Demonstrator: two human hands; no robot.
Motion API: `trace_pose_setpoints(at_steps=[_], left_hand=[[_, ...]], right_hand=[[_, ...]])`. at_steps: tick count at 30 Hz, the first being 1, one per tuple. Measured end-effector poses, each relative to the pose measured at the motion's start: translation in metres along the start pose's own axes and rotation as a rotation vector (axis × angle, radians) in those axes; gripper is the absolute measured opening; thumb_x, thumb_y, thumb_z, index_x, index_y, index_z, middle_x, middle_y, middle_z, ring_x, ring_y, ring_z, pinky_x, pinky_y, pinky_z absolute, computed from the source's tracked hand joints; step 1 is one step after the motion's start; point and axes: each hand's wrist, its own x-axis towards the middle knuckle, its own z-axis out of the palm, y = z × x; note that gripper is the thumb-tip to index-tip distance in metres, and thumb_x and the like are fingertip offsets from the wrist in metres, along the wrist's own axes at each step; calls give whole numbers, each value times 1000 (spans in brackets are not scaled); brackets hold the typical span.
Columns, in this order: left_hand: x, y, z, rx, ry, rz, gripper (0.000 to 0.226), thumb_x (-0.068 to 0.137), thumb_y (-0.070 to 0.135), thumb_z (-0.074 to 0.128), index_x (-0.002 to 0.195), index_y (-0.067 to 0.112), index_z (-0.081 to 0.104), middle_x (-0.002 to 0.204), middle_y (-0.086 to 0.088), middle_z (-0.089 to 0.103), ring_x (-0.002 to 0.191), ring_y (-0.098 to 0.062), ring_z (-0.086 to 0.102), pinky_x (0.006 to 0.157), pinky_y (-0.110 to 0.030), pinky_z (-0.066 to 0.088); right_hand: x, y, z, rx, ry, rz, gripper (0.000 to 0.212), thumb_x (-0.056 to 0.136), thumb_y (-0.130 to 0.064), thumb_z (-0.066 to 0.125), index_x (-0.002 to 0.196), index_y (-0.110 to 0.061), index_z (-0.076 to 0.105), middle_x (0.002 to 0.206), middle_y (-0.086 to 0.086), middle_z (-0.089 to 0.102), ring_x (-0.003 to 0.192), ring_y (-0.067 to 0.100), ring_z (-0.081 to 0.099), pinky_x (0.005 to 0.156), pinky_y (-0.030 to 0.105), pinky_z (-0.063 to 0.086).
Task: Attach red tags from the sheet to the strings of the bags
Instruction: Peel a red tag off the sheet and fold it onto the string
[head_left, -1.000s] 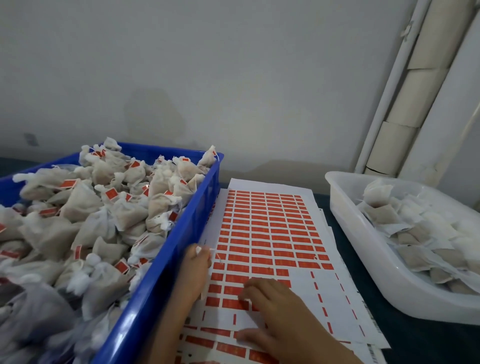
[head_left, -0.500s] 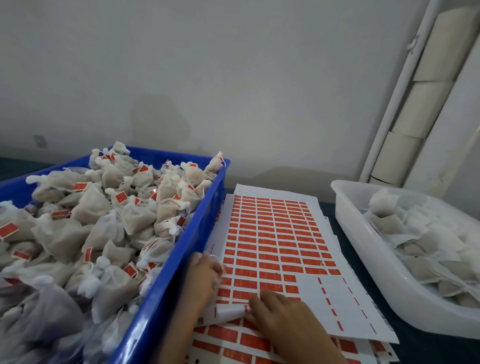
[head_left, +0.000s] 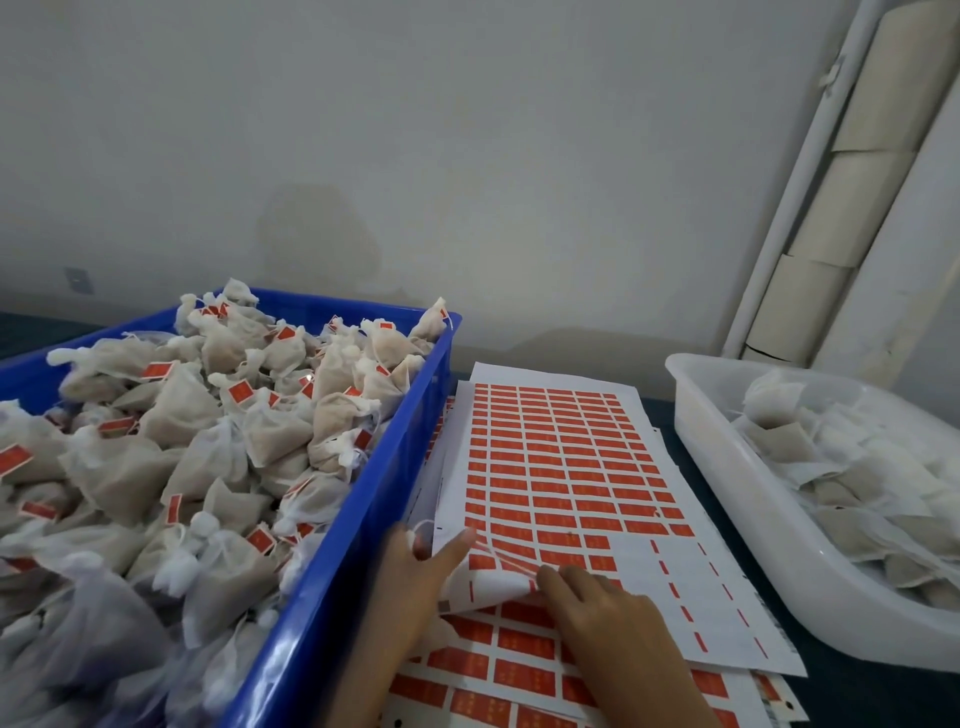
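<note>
- Blue crate (head_left: 358, 525) on the left was heaped with cloth bags (head_left: 182, 447), lots already wearing red tags.
- White tub (head_left: 727, 457) on the right held untagged ones.
- Tag sheet (head_left: 561, 467) lay between them on the worktop.
- Left hand (head_left: 415, 566) pinched a white string, index finger out on the sheet's curled corner.
- Right hand (head_left: 608, 618) pinched that corner.
</note>
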Motion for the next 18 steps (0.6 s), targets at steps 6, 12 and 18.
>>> trace_pose_setpoints(at_steps=[6,12,18], left_hand=[[10,-3,1,32,58,-64,60,79,16,69,132,13,39,122,-10,56,97,-22,58,80,-35,48],[3,-3,0,28,36,-4,57,76,14,71,126,6,43,115,-14,59,102,-31,61,92,-47,49],[3,-5,-1,0,5,59,30,76,14,71,99,12,52,88,-3,65,71,-11,63,60,-20,51]], right_hand=[[1,3,7,81,175,14,54,28,-46,91,76,-26,75,66,-11,71,49,6,65,41,19,51],[-1,-1,0,177,230,45,45,46,-51,84,83,-27,74,76,-13,72,58,7,68,51,22,55],[5,-19,-4,437,364,44,47,82,-67,32,125,-47,37,131,-31,40,113,-8,42,97,7,22]])
